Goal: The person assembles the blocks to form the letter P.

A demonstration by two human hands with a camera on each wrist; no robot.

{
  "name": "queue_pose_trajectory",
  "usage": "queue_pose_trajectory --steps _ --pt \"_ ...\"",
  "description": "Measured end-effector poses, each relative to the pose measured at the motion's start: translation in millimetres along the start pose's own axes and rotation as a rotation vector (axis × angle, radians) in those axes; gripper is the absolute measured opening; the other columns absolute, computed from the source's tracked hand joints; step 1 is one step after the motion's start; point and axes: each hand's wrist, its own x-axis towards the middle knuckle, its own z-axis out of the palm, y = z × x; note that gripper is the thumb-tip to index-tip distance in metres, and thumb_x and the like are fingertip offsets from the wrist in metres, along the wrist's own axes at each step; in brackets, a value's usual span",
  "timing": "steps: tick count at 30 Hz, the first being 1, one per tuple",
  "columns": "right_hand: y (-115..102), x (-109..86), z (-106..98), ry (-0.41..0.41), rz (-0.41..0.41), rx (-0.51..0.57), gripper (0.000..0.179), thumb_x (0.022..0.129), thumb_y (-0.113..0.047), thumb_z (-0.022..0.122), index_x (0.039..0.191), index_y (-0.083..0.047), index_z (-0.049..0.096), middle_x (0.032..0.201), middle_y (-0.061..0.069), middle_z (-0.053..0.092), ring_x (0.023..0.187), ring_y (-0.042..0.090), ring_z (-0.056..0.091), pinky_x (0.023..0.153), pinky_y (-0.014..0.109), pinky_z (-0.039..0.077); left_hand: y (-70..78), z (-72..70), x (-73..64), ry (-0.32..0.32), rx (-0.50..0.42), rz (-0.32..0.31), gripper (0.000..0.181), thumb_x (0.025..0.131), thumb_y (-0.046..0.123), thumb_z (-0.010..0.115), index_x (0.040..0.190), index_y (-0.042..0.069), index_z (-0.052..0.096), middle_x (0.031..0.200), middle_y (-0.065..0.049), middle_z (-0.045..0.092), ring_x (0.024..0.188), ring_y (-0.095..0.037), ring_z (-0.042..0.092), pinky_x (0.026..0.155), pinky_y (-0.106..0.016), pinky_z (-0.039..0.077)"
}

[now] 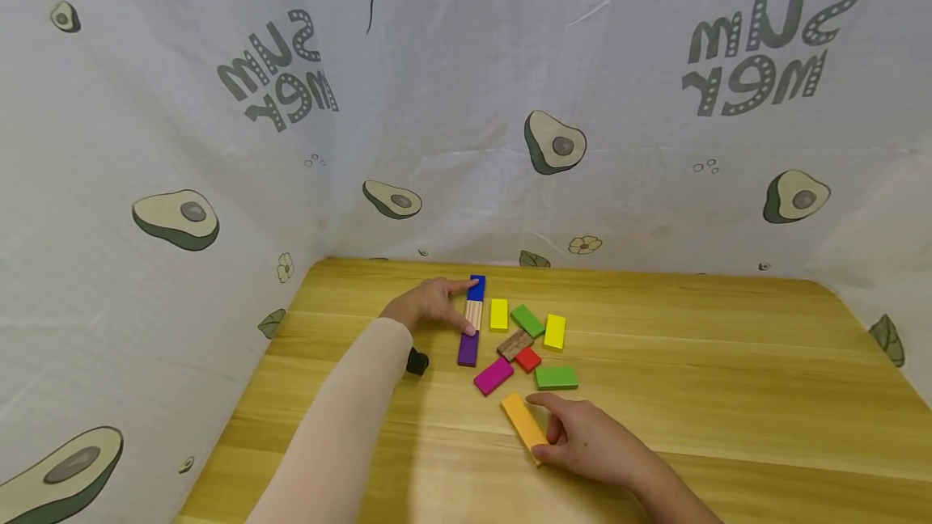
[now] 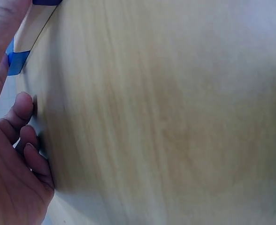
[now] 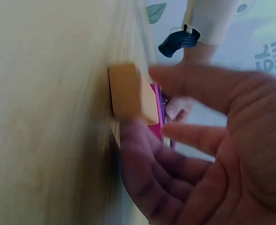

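In the head view, a row of blocks lies end to end: a blue block [image 1: 476, 291], a pale striped block [image 1: 473, 315] and a purple block [image 1: 468, 350]. My left hand [image 1: 435, 302] touches this row, its index finger stretched to the blue end and its thumb by the purple block. Its other fingers rest loosely curled in the left wrist view. An orange block [image 1: 523, 420] lies nearer me. My right hand [image 1: 588, 437] holds it with thumb and fingers; the right wrist view shows the orange block's end [image 3: 125, 91] between them.
Right of the row lie yellow blocks [image 1: 498, 315], green blocks [image 1: 557, 378], a brown block [image 1: 515, 344], a red block [image 1: 527, 359] and a magenta block [image 1: 493, 376]. A printed curtain [image 1: 466, 184] stands around the wooden table [image 1: 692, 362]. A black device [image 1: 417, 362] is at the left wrist.
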Motion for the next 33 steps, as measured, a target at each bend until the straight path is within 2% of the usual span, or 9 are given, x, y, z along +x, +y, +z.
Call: queue_pose_trajectory --steps 4,7,15,19,25,33 --pt "-2 3.9 0 -0.11 -0.027 0.076 0.086 0.08 -0.026 0.087 0.153 -0.01 0.044 0.081 -0.004 0.064 0.067 0.01 0.056 0.058 0.022 0.047 0.2 0.8 -0.6 0.01 0.046 0.017 0.105 0.066 0.059 0.091 0.155 0.05 0.035 0.168 -0.007 0.031 0.156 -0.033 0.027 0.125 -0.059 0.026" --pt "-3 7.6 0 -0.144 -0.038 0.083 0.094 0.078 -0.024 0.089 0.156 -0.01 0.038 0.079 -0.004 0.064 0.067 0.01 0.056 0.058 0.023 0.046 0.0 1.1 -1.3 0.018 0.052 0.021 0.104 0.067 0.06 0.09 0.155 0.05 0.035 0.168 -0.008 0.032 0.156 -0.033 0.028 0.125 -0.059 0.027" --pt "-5 12.7 1 -0.145 -0.027 0.058 0.1 0.077 -0.025 0.089 0.158 -0.009 0.033 0.075 -0.003 0.063 0.063 0.01 0.055 0.055 0.023 0.044 0.1 1.4 -3.0 0.027 0.051 0.039 0.103 0.067 0.061 0.089 0.155 0.05 0.035 0.167 -0.007 0.034 0.155 -0.033 0.029 0.125 -0.058 0.029" --pt "-5 13.5 2 -0.141 -0.037 0.044 0.099 0.076 -0.024 0.09 0.156 -0.007 0.034 0.074 -0.004 0.062 0.062 0.009 0.055 0.054 0.023 0.043 0.4 1.5 -2.8 0.027 0.053 0.034 0.103 0.067 0.06 0.089 0.155 0.05 0.035 0.167 -0.007 0.034 0.155 -0.033 0.029 0.124 -0.058 0.029" --pt "-4 13.8 5 -0.11 -0.069 0.016 0.096 0.074 -0.032 0.092 0.149 -0.008 0.038 0.073 -0.007 0.062 0.061 0.006 0.055 0.054 0.022 0.044 1.9 1.6 -2.9 0.033 0.056 0.032 0.101 0.069 0.059 0.088 0.155 0.05 0.035 0.167 -0.007 0.034 0.155 -0.033 0.03 0.124 -0.059 0.031" --pt "-1 13.4 8 -0.092 -0.081 0.021 0.093 0.073 -0.038 0.091 0.144 -0.01 0.038 0.073 -0.009 0.061 0.061 0.005 0.054 0.055 0.022 0.043 5.7 -1.1 -3.3 0.016 0.005 0.019 0.099 0.072 0.054 0.089 0.156 0.046 0.037 0.167 -0.005 0.034 0.156 -0.032 0.029 0.126 -0.057 0.027"
